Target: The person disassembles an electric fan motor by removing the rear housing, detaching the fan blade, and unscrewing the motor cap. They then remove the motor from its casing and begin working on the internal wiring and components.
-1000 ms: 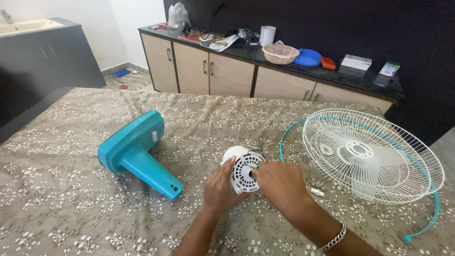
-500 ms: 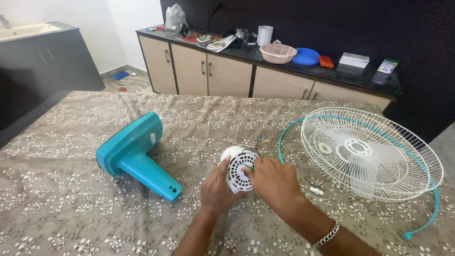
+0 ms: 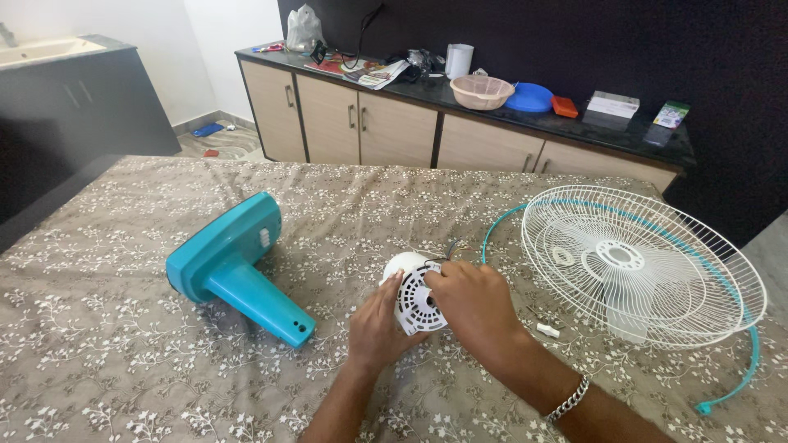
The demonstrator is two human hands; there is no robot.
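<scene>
The white motor housing (image 3: 413, 289) is clamped between both hands on the surface; it should be steadied by the left hand (image 3: 377, 326) while the right hand (image 3: 469, 305) is worked gently near the wires (image 3: 450, 248).

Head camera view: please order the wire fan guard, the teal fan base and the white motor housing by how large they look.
1. Wire fan guard, clearly the largest.
2. Teal fan base.
3. White motor housing, smallest, though both hands partly cover it.
</scene>
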